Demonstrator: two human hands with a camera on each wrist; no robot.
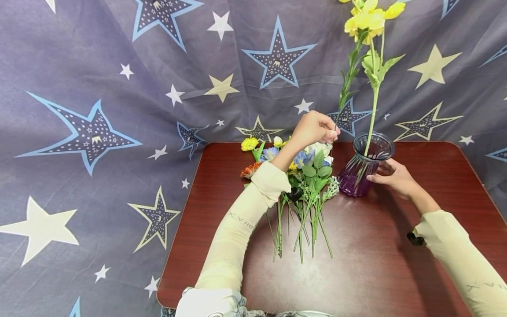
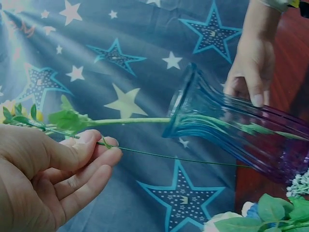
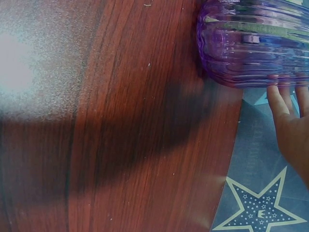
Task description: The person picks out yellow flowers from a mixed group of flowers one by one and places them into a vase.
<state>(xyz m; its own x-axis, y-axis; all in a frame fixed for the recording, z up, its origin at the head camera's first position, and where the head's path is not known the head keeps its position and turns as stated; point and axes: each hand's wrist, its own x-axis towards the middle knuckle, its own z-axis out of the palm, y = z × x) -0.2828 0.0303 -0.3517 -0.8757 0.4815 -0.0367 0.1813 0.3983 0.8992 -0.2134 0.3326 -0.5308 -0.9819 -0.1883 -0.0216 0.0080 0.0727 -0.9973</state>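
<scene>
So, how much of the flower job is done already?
One tall pale-green flower stem already stands in the ribbed blue-and-purple glass vase, which the right hand holds. In progress: the left hand pinches a thin dark-green leafy stem, which runs outside the vase. Probably left: the mixed heap of colourful flowers with green stems, lying on the red-brown wooden table.

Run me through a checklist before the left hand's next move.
1. Left hand grips the held stem: ok, pinched between thumb and fingers.
2. Held stem lined up with the opening of the vase: not ok, it runs outside, beside the vase.
3. Vase steadied: ok, the right hand touches its side.
4. Room in the opening: ok, the thick stem inside leaves space.
5. Vase clear of the white sprigs: cannot tell, they lie close beside it.
</scene>
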